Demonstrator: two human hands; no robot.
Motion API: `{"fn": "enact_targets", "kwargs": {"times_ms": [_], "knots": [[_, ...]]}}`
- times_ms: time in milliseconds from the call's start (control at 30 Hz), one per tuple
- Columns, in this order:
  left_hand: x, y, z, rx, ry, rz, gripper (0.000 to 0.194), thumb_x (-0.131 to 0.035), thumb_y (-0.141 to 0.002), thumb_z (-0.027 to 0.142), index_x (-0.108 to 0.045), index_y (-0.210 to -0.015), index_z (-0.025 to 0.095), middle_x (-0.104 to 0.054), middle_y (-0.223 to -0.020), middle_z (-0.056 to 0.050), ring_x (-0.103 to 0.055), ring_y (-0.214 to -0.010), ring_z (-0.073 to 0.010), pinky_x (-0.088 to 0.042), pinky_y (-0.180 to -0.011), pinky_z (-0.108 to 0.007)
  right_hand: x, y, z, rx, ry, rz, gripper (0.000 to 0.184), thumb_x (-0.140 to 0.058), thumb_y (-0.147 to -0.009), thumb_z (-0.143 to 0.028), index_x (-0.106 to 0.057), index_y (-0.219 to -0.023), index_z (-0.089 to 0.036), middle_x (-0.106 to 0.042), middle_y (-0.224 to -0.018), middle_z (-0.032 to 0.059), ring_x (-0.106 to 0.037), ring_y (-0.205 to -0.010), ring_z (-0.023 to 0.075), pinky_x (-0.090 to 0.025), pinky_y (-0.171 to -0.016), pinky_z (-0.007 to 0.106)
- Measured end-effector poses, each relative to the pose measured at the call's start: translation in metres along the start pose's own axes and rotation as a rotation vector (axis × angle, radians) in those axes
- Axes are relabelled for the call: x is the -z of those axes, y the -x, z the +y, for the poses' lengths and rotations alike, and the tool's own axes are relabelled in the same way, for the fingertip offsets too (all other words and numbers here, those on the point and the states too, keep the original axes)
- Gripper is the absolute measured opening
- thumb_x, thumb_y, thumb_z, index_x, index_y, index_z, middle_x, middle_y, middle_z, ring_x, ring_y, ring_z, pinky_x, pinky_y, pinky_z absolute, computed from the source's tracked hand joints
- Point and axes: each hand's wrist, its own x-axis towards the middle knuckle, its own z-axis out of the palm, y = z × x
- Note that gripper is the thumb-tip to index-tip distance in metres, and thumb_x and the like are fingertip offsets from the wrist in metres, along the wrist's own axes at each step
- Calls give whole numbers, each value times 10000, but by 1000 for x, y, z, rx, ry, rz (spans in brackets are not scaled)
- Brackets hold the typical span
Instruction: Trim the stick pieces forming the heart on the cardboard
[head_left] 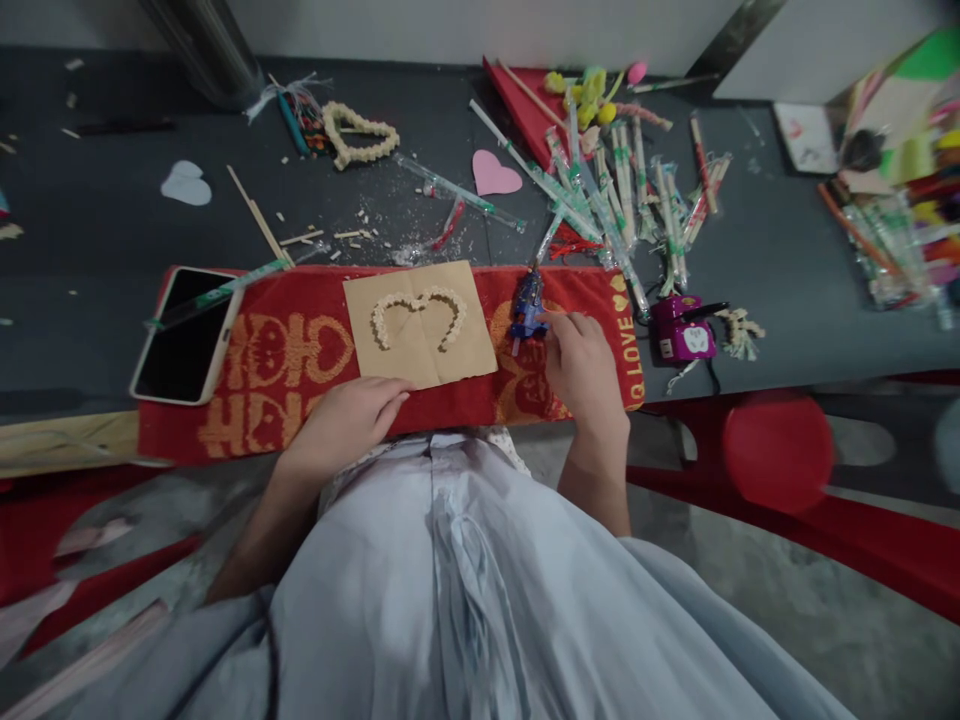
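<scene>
My right hand (583,365) has its fingers curled at the handle of a small blue glue gun (529,308) over the red towel (292,350). The gun's nozzle points away from me, and a pink stick end shows at its rear. My left hand (352,415) lies flat, fingers stretched out, at the near edge of a creased brown paper square (420,370). On that paper, short pale pieces form a heart outline (382,318) that has a gap at its bottom point.
A phone (184,335) lies at the towel's left end. Behind the towel are a finished-looking heart frame (360,137), a pink paper heart (495,173) and many wrapped sticks (622,180). A purple device (682,330) stands right, with red stools (780,450) below.
</scene>
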Motion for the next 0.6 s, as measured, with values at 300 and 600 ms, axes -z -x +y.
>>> {"fn": "enact_targets", "kwargs": {"times_ms": [300,600], "knots": [[4,1,-7,-25,-4,48,388,-321,-929,319,-649,-1083,178,-686,-1115,-61,-638,-998,-197,-487,-887,-325,-8,-8,-11,65,-19,-43,344,-333,-857,-100,-586,-1082,-155,-632,-1003,128,-539,-956,266,-436,-855,384],[8,-2,-17,-42,-11,114,361,-350,-923,280,-649,-1075,148,-686,-1099,-80,-633,-1001,-204,-491,-890,-336,-14,-15,-19,119,-36,-31,218,-405,-914,-215,-613,-940,-154,-643,-904,112,-546,-860,245,-420,-776,341]]}}
